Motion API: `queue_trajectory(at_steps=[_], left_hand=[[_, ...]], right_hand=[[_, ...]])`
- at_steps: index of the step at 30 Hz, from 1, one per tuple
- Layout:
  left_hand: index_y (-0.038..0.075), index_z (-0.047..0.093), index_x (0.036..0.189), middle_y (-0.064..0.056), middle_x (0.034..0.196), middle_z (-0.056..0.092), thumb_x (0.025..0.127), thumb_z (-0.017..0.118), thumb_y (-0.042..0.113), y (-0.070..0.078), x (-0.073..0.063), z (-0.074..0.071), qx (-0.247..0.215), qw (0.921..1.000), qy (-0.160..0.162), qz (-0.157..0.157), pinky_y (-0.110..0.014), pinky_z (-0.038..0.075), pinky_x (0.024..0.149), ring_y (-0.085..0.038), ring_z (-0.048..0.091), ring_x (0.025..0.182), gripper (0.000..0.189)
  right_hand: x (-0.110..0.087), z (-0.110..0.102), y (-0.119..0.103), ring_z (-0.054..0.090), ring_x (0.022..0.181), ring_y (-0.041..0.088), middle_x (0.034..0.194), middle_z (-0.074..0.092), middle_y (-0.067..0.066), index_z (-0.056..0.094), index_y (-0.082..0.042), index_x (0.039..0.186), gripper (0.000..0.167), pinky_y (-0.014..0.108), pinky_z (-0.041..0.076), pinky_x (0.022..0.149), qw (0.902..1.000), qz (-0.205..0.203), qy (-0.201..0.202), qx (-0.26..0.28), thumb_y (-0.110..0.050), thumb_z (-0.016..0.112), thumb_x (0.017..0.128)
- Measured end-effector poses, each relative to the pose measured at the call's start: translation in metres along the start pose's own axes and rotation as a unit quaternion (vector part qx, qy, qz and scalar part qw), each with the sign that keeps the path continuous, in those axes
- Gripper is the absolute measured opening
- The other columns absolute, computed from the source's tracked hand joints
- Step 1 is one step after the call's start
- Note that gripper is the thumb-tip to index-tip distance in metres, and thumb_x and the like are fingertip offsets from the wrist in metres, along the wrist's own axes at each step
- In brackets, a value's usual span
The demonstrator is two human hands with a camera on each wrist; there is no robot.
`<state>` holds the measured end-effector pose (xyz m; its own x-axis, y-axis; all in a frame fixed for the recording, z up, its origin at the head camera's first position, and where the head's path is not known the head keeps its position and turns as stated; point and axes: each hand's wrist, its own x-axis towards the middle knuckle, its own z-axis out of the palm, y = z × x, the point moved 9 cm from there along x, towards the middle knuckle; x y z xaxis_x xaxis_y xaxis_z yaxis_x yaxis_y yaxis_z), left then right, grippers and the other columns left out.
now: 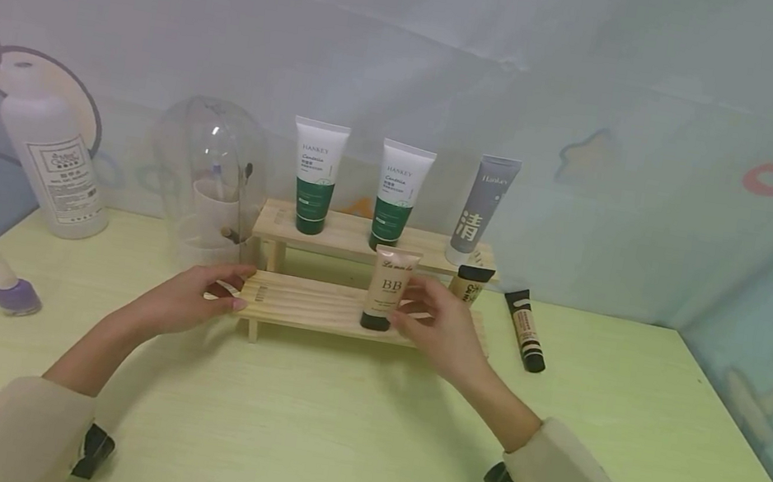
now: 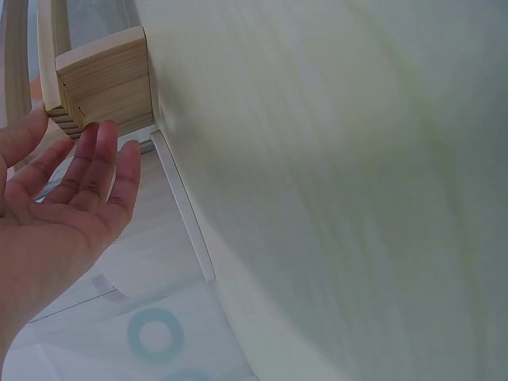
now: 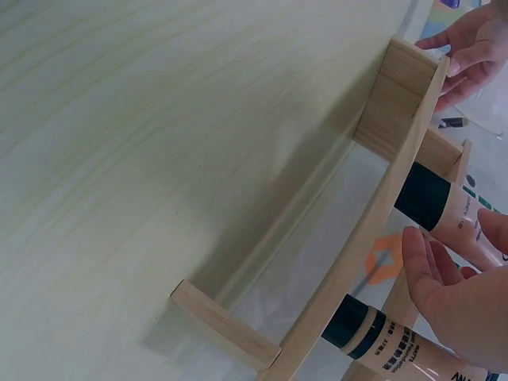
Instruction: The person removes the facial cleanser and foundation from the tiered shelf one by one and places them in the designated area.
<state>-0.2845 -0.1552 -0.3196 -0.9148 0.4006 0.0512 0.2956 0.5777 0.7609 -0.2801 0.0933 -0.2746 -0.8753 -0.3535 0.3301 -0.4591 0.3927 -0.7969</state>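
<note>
A two-tier wooden rack (image 1: 315, 317) stands on the table. My left hand (image 1: 193, 300) holds the left end of its lower tier, thumb at the front edge; in the left wrist view, the fingers (image 2: 95, 163) lie along the end piece. A beige BB cream tube (image 1: 388, 283) stands upright on the lower tier, cap down. My right hand (image 1: 444, 329) pinches it from the right side. Behind that hand, partly hidden, another beige tube with a black cap (image 3: 389, 341) stands on the same tier.
On the upper tier stand two white-and-green tubes (image 1: 317, 176) (image 1: 400, 197) and a grey tube (image 1: 484, 210). A black-and-beige tube (image 1: 526, 330) lies right of the rack. To the left are a clear dome (image 1: 178, 152), a white bottle (image 1: 57, 158) and purple nail polish (image 1: 16, 296).
</note>
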Motion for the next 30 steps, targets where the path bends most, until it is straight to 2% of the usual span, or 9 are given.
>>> queue_trajectory(at_steps=[9,30], left_hand=[[-0.012,0.036,0.132,-0.028,0.117,0.049,0.092,0.054,0.007,-0.0026,0.0009,0.0006,-0.001,1.0,0.0,-0.004,-0.043,0.043,0.085,-0.038,0.051,0.105,0.049],[-0.013,0.036,0.132,-0.028,0.116,0.048,0.091,0.053,0.006,0.0008,-0.0006,0.0,0.001,1.0,-0.001,0.004,-0.043,0.044,0.084,-0.038,0.051,0.104,0.048]], right_hand=[[0.0021,0.0041,0.0011,0.059,0.095,0.029,0.109,0.06,0.02,0.048,0.002,0.123,0.045,0.035,0.049,0.08,0.9993,0.037,0.007,-0.003,0.003,0.064,0.082],[0.0012,0.0041,0.0038,0.059,0.094,0.026,0.107,0.061,0.014,0.051,-0.002,0.12,0.04,0.033,0.05,0.076,0.9988,0.042,0.019,-0.017,0.002,0.065,0.082]])
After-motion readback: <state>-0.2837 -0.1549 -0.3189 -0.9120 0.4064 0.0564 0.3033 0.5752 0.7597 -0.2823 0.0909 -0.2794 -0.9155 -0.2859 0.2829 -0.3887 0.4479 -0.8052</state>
